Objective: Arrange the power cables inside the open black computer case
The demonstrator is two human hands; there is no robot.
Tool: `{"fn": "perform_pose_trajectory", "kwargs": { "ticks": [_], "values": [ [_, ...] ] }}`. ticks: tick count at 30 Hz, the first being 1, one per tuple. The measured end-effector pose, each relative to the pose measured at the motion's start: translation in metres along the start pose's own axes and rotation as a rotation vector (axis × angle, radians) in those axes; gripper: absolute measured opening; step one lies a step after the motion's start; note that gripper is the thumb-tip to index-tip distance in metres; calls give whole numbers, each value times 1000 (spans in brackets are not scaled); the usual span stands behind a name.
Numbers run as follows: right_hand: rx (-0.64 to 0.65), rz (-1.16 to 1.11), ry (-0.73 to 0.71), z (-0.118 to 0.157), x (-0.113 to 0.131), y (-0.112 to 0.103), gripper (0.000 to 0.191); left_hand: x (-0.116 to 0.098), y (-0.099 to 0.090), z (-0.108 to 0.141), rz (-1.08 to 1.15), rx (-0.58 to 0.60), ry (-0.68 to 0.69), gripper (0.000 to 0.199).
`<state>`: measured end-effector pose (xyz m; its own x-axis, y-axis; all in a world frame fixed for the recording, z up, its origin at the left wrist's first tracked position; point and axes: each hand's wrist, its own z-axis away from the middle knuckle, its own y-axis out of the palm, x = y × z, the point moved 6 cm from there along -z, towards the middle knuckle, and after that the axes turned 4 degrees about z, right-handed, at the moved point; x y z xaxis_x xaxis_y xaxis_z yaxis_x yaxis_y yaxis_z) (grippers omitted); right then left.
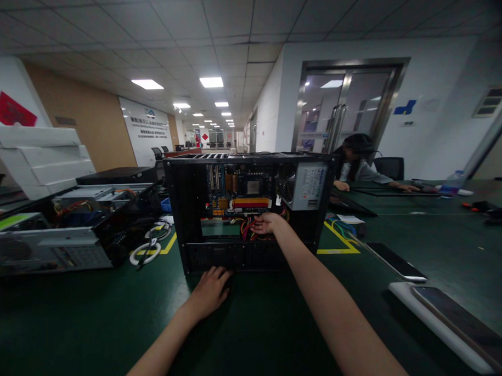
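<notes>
A black open-sided computer case [253, 256] stands in front of me on the table. Inside it are a motherboard [239, 187] with a red and yellow slot along its lower edge, and a silver power supply [311, 186] at the upper right. My right hand [265, 225] reaches into the case, its fingers curled around a bundle of red, yellow and black cables [247, 230] below the motherboard; the fingertips are partly hidden. My left hand [211, 291] lies with fingers apart against the bottom front edge of the case.
At left stands another opened computer case [72, 246], with coiled white cables [145, 253] beside it. To the right are a black phone [396, 261] and another phone [461, 318] on a white box [435, 324]. A person [359, 162] sits at the far right by a water bottle [454, 182].
</notes>
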<state>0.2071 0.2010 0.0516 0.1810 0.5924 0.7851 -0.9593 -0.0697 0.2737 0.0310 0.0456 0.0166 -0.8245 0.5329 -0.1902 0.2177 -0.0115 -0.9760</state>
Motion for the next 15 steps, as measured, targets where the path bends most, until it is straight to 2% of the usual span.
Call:
{"fn": "perform_pose_trajectory", "kwargs": {
  "ticks": [15],
  "values": [
    [-39,1,-30,-15,0,-7,11,0,0,-1,4,17,-8,40]
  ]
}}
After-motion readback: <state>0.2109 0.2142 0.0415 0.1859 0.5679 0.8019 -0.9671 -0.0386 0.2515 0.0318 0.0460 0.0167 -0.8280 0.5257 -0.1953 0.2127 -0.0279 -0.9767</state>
